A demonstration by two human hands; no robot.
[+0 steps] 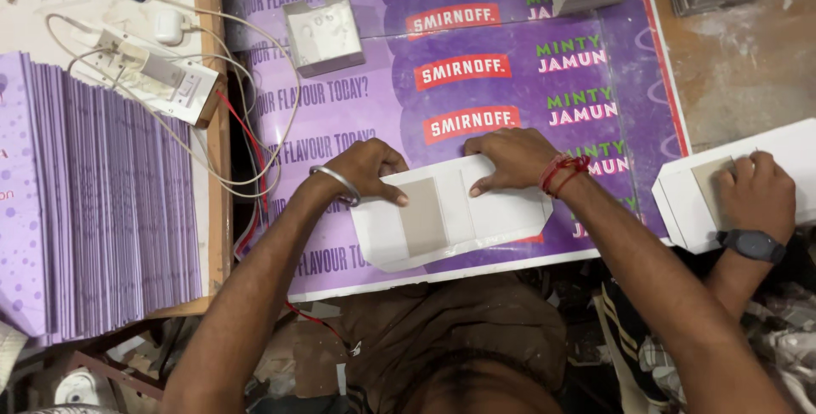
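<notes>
Left hand (367, 172) and right hand (510, 159) press fingers flat on white card blank (450, 218), grasping nothing. Grey board (422, 217) between them; co-worker's hand (756, 195) at 3 o'clock.

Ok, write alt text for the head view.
Seen from above, a person's left hand and right hand press flat on a white card blank with a grey board panel, lying on a purple printed sheet. A stack of purple sheets lies at left; a co-worker's hand presses another blank at right.
</notes>
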